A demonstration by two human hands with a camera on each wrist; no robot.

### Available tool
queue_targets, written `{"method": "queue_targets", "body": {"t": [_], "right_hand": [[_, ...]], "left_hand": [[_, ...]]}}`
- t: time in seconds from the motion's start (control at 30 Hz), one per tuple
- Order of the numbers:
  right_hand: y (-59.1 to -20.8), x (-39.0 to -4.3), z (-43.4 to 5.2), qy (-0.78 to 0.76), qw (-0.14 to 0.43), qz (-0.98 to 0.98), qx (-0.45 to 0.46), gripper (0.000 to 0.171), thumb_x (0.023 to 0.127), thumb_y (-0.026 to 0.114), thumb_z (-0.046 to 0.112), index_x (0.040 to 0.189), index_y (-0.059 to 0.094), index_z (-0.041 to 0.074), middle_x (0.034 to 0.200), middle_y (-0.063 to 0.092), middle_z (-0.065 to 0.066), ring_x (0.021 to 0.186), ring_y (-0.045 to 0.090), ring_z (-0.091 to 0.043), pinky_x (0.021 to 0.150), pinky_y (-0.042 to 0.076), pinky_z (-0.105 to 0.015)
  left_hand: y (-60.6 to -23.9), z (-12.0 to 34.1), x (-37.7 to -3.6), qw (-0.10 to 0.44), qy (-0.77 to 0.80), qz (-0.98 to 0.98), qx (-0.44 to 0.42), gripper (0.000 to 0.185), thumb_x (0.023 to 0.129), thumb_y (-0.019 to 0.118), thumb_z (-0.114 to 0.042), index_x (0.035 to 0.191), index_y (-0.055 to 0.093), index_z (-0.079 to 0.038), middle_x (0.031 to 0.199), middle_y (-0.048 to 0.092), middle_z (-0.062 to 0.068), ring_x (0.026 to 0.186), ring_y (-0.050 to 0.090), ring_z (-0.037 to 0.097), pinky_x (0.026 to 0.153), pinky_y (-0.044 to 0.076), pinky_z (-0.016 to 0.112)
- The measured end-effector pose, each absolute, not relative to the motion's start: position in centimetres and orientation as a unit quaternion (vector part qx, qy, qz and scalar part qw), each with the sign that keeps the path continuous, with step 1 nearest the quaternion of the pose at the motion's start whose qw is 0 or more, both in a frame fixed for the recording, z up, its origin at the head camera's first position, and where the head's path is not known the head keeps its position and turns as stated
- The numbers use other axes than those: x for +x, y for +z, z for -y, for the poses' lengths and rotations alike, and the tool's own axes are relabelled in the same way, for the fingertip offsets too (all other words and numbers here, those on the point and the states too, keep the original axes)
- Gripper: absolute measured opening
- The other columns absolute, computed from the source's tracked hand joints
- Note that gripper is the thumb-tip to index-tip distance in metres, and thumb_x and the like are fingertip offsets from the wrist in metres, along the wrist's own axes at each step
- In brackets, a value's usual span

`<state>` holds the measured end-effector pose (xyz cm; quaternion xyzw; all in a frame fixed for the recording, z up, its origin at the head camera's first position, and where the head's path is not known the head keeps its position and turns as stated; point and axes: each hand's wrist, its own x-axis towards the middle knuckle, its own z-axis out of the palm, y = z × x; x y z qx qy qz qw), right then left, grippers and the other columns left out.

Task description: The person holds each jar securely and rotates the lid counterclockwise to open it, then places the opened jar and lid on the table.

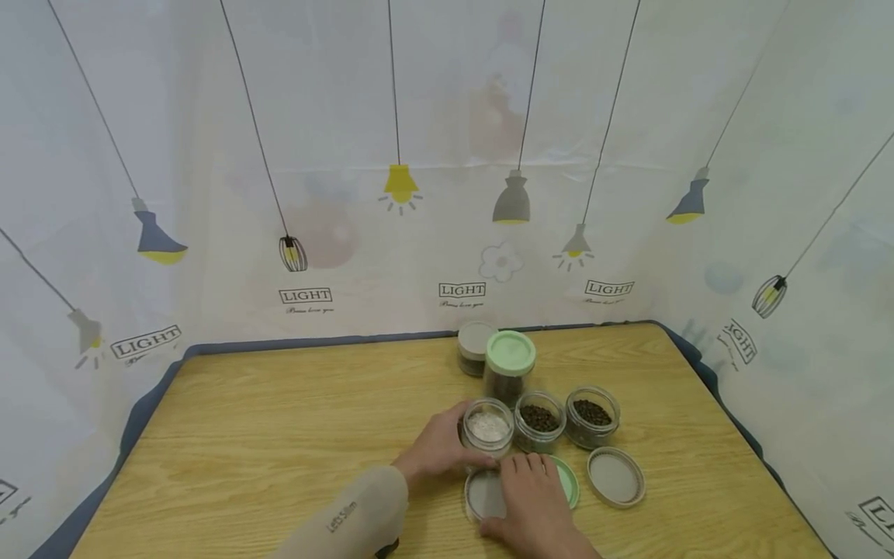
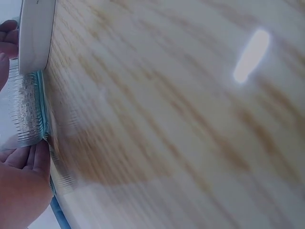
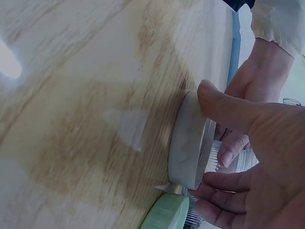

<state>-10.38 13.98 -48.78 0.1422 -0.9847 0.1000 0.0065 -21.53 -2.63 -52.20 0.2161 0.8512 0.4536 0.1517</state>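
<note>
My left hand [image 1: 441, 444] holds a clear jar of white granules [image 1: 489, 425] from its left side, the thumb lying across the near side. The jar stands uncapped on the table. Just in front of it, my right hand [image 1: 534, 497] grips a grey-white lid [image 1: 483, 495]. In the right wrist view, the thumb is at one edge of this lid [image 3: 187, 143] and the fingers are at the opposite edge. A green lid [image 1: 569, 483] lies beside the right hand, which partly covers it.
Two uncapped jars of dark grains, a middle jar [image 1: 539, 419] and a right-hand jar [image 1: 592, 415], stand right of the white one. Another grey-white lid [image 1: 616, 477] lies before them. Behind stand a taller green-lidded jar [image 1: 510, 365] and a grey-lidded jar [image 1: 475, 349].
</note>
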Motion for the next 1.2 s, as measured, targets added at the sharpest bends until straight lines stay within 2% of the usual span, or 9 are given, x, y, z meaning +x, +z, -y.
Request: {"method": "queue_targets", "body": {"t": [0.3,0.53,0.73,0.9,1.2], "right_hand": [[-48.7,-10.3,-14.1,0.109,-0.004,0.983,0.145,0.088,0.062,0.082,0.062,0.118,0.056,-0.001,0.11,0.06,-0.015,0.104,0.054,-0.034,0.097,0.038,-0.054],[-47.6,-10.2,-15.0,0.123,-0.012,0.981,0.147,0.087,0.064,0.081,0.06,0.121,0.056,-0.001,0.113,0.06,-0.015,0.109,0.053,-0.036,0.101,0.038,-0.057],[-45.9,-10.4,-15.8,0.129,-0.008,0.982,0.138,0.087,0.063,0.084,0.056,0.123,0.057,-0.001,0.115,0.061,-0.015,0.112,0.054,-0.037,0.101,0.039,-0.057],[-44.5,-10.7,-16.6,0.131,-0.023,0.982,0.131,0.082,0.066,0.083,0.054,0.125,0.057,0.004,0.121,0.062,-0.015,0.116,0.054,-0.038,0.099,0.041,-0.058],[-41.7,-12.1,-17.9,0.145,-0.062,0.976,0.147,0.08,0.07,0.08,0.055,0.131,0.057,0.008,0.123,0.063,-0.013,0.111,0.059,-0.036,0.091,0.047,-0.056]], "left_hand": [[-51.8,2.6,-21.4,0.168,0.463,-0.844,0.213,0.096,0.068,0.088,-0.039,0.146,0.039,-0.014,0.142,0.053,0.004,0.132,0.05,0.022,0.113,0.037,0.044],[-51.2,4.1,-21.2,0.183,0.466,-0.84,0.208,0.105,0.069,0.087,-0.039,0.152,0.03,-0.01,0.15,0.044,0.009,0.134,0.047,0.03,0.111,0.04,0.047],[-50.4,5.8,-21.0,0.188,0.46,-0.839,0.219,0.101,0.071,0.087,-0.033,0.152,0.031,-0.01,0.153,0.041,0.012,0.136,0.044,0.035,0.111,0.038,0.05],[-50.0,7.0,-21.1,0.189,0.448,-0.842,0.233,0.097,0.072,0.086,-0.034,0.151,0.034,-0.01,0.152,0.042,0.01,0.137,0.043,0.031,0.11,0.04,0.047],[-48.3,8.6,-21.9,0.176,0.44,-0.847,0.243,0.084,0.078,0.083,-0.025,0.147,0.038,-0.005,0.15,0.045,0.015,0.135,0.044,0.033,0.109,0.041,0.048]]}}
